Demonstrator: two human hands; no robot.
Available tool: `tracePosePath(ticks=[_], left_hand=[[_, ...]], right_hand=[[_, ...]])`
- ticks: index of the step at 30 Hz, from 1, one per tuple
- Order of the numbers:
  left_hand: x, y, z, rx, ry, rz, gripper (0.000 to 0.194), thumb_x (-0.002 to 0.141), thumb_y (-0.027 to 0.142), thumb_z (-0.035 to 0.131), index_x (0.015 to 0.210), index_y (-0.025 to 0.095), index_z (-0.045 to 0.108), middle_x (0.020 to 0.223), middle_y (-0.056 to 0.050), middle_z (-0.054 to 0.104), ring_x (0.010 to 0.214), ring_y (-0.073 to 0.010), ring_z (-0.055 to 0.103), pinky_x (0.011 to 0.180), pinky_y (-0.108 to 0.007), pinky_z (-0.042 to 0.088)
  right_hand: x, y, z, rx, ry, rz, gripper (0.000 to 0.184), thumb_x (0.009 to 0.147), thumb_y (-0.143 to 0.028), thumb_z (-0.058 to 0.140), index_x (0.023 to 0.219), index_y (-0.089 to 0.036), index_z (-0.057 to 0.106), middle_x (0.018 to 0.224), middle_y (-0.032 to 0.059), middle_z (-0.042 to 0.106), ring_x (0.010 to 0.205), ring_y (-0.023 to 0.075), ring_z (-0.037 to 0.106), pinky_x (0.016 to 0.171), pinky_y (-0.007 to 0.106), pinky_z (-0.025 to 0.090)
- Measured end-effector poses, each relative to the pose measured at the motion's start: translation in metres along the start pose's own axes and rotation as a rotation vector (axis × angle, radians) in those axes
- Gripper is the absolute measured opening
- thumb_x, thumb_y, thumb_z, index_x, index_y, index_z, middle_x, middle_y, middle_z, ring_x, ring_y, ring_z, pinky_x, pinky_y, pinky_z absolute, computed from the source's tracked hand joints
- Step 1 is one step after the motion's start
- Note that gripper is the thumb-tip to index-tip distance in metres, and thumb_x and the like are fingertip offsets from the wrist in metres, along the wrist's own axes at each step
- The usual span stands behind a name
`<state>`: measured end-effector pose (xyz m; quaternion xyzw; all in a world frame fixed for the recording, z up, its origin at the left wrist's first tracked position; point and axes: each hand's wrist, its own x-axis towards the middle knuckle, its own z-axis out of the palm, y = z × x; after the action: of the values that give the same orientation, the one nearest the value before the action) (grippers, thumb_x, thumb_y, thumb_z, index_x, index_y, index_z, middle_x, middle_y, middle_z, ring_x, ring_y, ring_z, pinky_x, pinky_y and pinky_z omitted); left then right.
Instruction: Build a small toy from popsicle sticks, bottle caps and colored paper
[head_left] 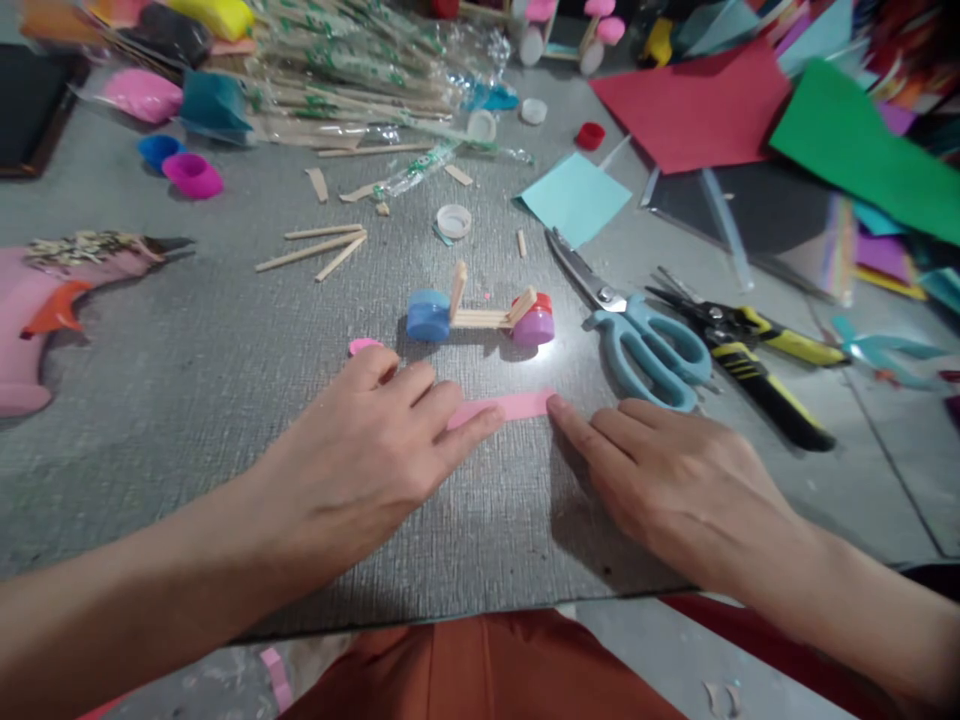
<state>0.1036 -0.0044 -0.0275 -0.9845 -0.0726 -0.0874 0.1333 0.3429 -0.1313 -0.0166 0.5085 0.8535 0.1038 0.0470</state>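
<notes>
The pink strip (525, 405) lies on the worktop (487, 530) near the stick-and-cap model (481, 319), and the left hand (360, 440) and the right hand (690, 490), apart and unclenched, press on it. Pulled unequally, it may crease or tear, I think; a forward slip could topple the model.

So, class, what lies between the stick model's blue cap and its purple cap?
Between the blue cap and the purple cap runs a bar of wooden sticks, with a short stick rising near each end, in the head view.
</notes>
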Motion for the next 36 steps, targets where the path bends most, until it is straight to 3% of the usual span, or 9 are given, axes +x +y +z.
tracePosePath(ticks=[4, 10, 13, 17, 20, 25, 31, 36], left_hand=[[-0.009, -0.001, -0.002, -0.002, -0.029, -0.050, 0.044, 0.099, 0.008, 0.040, 0.131, 0.018, 0.068, 0.078, -0.006, 0.062, 0.075, -0.0277, 0.058, 0.071, -0.044, 0.042], [-0.046, -0.012, -0.005, -0.068, -0.100, -0.197, 0.038, 0.100, 0.010, 0.044, 0.133, 0.017, 0.063, 0.088, -0.007, 0.068, 0.081, -0.0270, 0.059, 0.069, -0.043, 0.038], [-0.056, -0.010, -0.011, -0.040, -0.055, -0.278, 0.033, 0.103, 0.016, 0.045, 0.129, 0.015, 0.065, 0.099, -0.012, 0.072, 0.088, -0.0297, 0.061, 0.072, -0.045, 0.038], [-0.043, 0.010, -0.016, -0.134, 0.082, -0.234, 0.038, 0.107, 0.015, 0.037, 0.133, 0.013, 0.064, 0.126, -0.012, 0.072, 0.118, -0.0311, 0.059, 0.088, -0.046, 0.040], [-0.022, 0.026, -0.013, -0.158, 0.048, -0.126, 0.038, 0.107, 0.019, 0.045, 0.142, 0.010, 0.057, 0.151, -0.009, 0.060, 0.136, -0.0281, 0.051, 0.095, -0.043, 0.039], [-0.014, 0.042, -0.002, -0.181, -0.049, -0.145, 0.058, 0.108, 0.051, 0.044, 0.140, 0.005, 0.060, 0.152, -0.014, 0.058, 0.138, -0.0302, 0.052, 0.096, -0.043, 0.040], [-0.044, 0.054, -0.003, -0.206, -0.007, -0.271, 0.070, 0.109, 0.057, 0.027, 0.142, 0.003, 0.057, 0.157, -0.017, 0.051, 0.145, -0.0335, 0.047, 0.107, -0.052, 0.033], [-0.063, 0.060, -0.010, -0.271, 0.004, -0.360, 0.068, 0.106, 0.060, 0.038, 0.145, 0.007, 0.056, 0.157, -0.015, 0.050, 0.143, -0.0351, 0.050, 0.110, -0.055, 0.030]], right_hand=[[-0.002, 0.001, 0.002, -0.036, -0.023, -0.006, 0.044, 0.092, -0.002, 0.048, 0.135, 0.003, 0.058, 0.073, 0.0055, 0.062, 0.064, 0.0237, 0.059, 0.054, 0.037, 0.035], [0.000, 0.001, 0.002, -0.055, -0.023, -0.035, 0.048, 0.087, -0.001, 0.050, 0.134, 0.004, 0.057, 0.074, 0.0055, 0.064, 0.064, 0.0229, 0.059, 0.054, 0.036, 0.032], [0.000, 0.001, 0.002, -0.070, -0.005, -0.054, 0.048, 0.086, -0.001, 0.050, 0.133, 0.004, 0.057, 0.073, 0.0050, 0.064, 0.062, 0.0227, 0.059, 0.053, 0.036, 0.030], [0.002, 0.001, 0.001, -0.083, 0.009, -0.078, 0.043, 0.086, -0.003, 0.052, 0.127, 0.003, 0.061, 0.072, 0.0049, 0.062, 0.062, 0.0236, 0.060, 0.053, 0.037, 0.029], [0.004, 0.000, -0.001, -0.101, 0.004, -0.086, 0.039, 0.087, -0.003, 0.052, 0.124, 0.003, 0.064, 0.071, 0.0048, 0.060, 0.060, 0.0237, 0.061, 0.053, 0.036, 0.029], [0.002, 0.001, 0.001, -0.073, 0.035, -0.089, 0.045, 0.085, -0.001, 0.049, 0.127, 0.005, 0.062, 0.072, 0.0053, 0.060, 0.060, 0.0239, 0.061, 0.053, 0.036, 0.030], [-0.001, 0.001, 0.004, -0.055, 0.034, -0.068, 0.049, 0.084, -0.001, 0.050, 0.132, 0.005, 0.059, 0.071, 0.0053, 0.061, 0.060, 0.0241, 0.061, 0.052, 0.037, 0.031], [-0.002, 0.001, 0.005, -0.040, 0.032, -0.056, 0.050, 0.083, -0.002, 0.050, 0.132, 0.003, 0.059, 0.071, 0.0053, 0.061, 0.061, 0.0250, 0.062, 0.052, 0.038, 0.031]])
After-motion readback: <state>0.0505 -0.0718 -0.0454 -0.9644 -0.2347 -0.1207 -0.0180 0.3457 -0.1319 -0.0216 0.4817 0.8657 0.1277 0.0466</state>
